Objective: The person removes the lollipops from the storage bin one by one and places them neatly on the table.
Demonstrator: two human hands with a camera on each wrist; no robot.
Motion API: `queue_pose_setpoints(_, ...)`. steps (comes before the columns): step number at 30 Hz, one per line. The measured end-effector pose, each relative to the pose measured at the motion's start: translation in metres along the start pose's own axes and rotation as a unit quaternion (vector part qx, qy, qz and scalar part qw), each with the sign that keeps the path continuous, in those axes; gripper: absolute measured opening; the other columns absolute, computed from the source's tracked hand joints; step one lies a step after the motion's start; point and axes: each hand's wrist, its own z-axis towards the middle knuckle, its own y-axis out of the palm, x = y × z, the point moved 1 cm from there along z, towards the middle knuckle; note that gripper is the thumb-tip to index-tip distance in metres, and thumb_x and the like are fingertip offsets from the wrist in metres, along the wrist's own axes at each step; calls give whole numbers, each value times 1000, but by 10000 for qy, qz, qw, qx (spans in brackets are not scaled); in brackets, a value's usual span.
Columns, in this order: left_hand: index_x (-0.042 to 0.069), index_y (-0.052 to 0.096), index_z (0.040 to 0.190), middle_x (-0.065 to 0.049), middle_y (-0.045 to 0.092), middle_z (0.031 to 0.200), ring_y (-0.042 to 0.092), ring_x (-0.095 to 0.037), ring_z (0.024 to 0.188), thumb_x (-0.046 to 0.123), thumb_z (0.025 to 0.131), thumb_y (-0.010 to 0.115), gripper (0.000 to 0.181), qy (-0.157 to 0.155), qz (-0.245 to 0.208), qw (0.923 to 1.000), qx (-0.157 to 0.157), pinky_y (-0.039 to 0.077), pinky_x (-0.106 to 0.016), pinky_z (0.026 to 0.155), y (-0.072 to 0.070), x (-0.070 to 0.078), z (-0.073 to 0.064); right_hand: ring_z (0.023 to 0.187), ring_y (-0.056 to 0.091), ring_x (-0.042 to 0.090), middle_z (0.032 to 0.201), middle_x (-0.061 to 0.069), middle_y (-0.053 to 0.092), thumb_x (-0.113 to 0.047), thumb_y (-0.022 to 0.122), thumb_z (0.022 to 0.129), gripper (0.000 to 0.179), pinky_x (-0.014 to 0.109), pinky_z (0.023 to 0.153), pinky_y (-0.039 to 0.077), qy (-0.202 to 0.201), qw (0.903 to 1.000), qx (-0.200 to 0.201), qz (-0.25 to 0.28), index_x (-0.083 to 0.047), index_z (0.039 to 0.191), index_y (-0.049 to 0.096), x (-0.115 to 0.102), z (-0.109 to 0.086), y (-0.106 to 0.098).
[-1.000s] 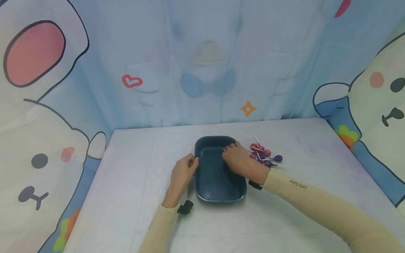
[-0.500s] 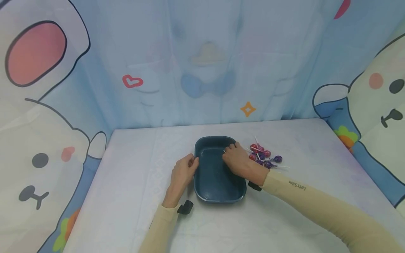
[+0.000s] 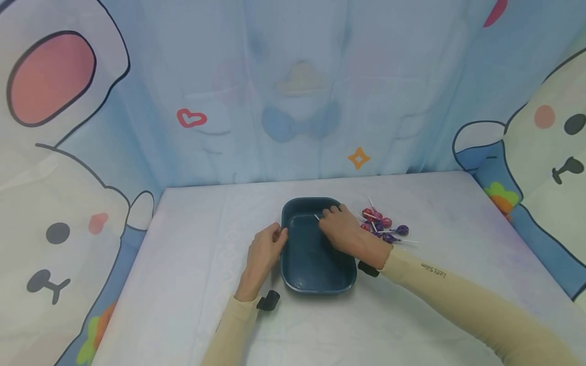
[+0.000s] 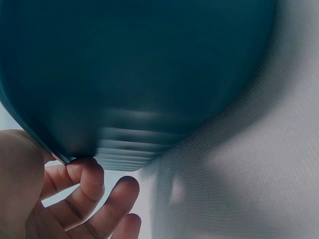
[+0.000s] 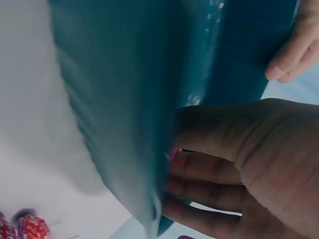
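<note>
A deep blue-green rectangular tray stands on the table. At its left edge my left hand pinches the rim, with a curled finger under the lip in the left wrist view. My right hand reaches over the right rim into the tray. It holds a lollipop, whose white stick pokes out past the fingers; a bit of pink wrapper shows between the fingers in the right wrist view. The rest of that candy is hidden by the hand.
Several wrapped lollipops, red, pink and purple, lie in a loose heap right of the tray, partly behind the right hand. A pale cloth covers the table. A blue printed curtain hangs behind its back edge.
My right hand has shifted slightly left inside the tray, and the lollipop stick now shows farther left. My left hand and the tray stay where they were.
</note>
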Motion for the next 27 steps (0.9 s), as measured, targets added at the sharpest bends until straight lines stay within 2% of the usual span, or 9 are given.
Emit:
queue_pose_setpoints(9,19,50,74,4,50,60,45,-10,51,41,92,47,28,-27,-2,10000,5,35,-24,45,0,-1,0,91,57,28,97,11,62,-26,69,80,27,47,87,43,2,9997,233,106,-6,98,67,3,-3,-14)
queue_pose_setpoints(18,19,50,74,4,49,60,45,-10,50,40,92,47,29,-13,7,10000,40,34,-24,45,2,-1,0,88,56,27,91,8,61,-27,71,78,26,46,86,42,148,9985,338,403,-9,96,66,16,-12,-22)
queue_pose_setpoints(27,19,50,73,4,49,59,45,-10,50,40,92,47,29,-15,-50,10000,25,34,-24,44,0,0,-1,92,56,27,97,9,61,-29,73,76,35,47,88,41,433,9970,194,609,-7,102,63,30,-18,-23)
